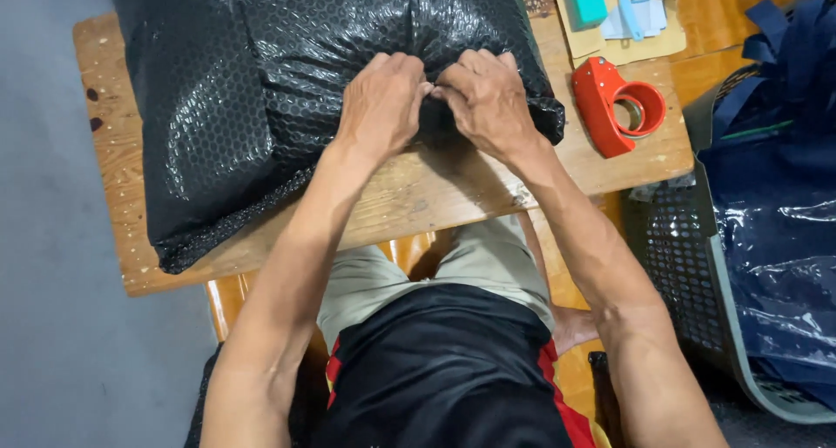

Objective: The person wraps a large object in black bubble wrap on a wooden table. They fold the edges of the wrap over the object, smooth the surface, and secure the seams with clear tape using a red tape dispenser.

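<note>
Both hands meet at the bench's (409, 200) near edge, pinching the gathered end of a black bubble-wrap parcel (287, 74). The left hand (380, 104) is clenched on the folds; the right hand (488, 100) grips them just beside it, knuckles touching. The parcel covers the bench's left and middle. A red tape dispenser (614, 104) lies near the right edge, a basket (697, 265) beyond it.

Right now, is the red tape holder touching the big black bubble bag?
Apart. The head view shows bare wooden table between the red tape holder and the black bubble bag.
</note>
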